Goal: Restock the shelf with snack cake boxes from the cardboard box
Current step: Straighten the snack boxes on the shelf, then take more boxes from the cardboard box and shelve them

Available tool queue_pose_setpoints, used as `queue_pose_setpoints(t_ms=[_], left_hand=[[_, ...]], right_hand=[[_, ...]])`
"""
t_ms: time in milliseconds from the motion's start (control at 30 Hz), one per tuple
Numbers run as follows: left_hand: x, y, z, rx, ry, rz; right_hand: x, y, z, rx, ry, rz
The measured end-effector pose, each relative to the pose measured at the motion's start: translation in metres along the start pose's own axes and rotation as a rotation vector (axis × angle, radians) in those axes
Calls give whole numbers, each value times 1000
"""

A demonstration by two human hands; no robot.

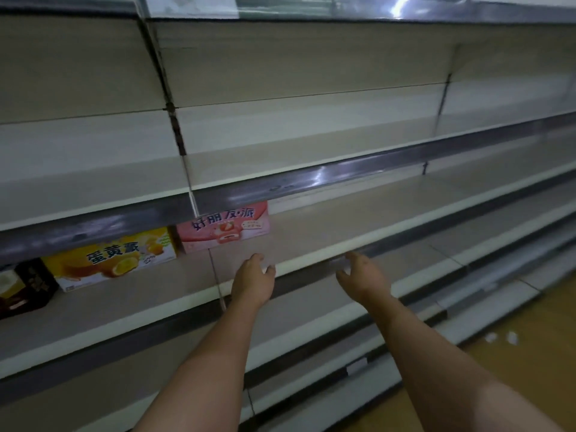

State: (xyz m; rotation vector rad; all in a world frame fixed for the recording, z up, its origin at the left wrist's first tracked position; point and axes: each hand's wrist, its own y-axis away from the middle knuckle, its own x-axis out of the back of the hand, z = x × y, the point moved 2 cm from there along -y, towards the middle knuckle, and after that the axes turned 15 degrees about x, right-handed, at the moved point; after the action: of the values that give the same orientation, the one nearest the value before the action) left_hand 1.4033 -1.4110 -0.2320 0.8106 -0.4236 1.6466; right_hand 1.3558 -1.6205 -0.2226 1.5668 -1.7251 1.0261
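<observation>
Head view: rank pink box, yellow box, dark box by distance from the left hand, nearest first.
From the left hand:
1. Pink strawberry box, just above the hand, slightly to its left, on the shelf.
2. Yellow box, farther left on the same shelf.
3. Dark box, at the far left edge of the view.

Pink box: strawberry picture on its face, standing upright on your shelf, top edge tucked behind the rail above.
Yellow box: just left of the pink one, long face out, egg-yolk cakes printed on it.
Dark box: far left, half cut off.
</observation>
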Motion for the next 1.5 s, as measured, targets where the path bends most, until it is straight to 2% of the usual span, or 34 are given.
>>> queue_pose_setpoints(t_ms=[133,400,500,600,833,1033,1167,1267,1367,1500], left_hand=[[-23,34,-1,-103,-15,-77],[-105,132,-32,-241,-206,-409],[-137,175,-29,-301,-258,-517],[-168,229,-16,-352,-277,-604],[-227,356,25,-554,-350,-733],[-264,472,55,-594,-337,-803],[-284,535,80,-653,-286,-832],[-295,560,100,-589,-174,-849],[-309,565,117,-472,-99,-834],[-323,556,137,-327,-18,-733]], right_hand=[[5,63,14,-107,92,27],[-1,218,54,-483,159,58],[9,276,69,-590,123,102],[28,337,87,-706,188,135],[95,463,117,-901,393,455],[155,573,150,-1024,496,715],[172,622,175,-1092,459,782],[185,642,196,-1133,371,869],[202,643,214,-1183,112,996],[217,623,239,-1178,-184,1075]])
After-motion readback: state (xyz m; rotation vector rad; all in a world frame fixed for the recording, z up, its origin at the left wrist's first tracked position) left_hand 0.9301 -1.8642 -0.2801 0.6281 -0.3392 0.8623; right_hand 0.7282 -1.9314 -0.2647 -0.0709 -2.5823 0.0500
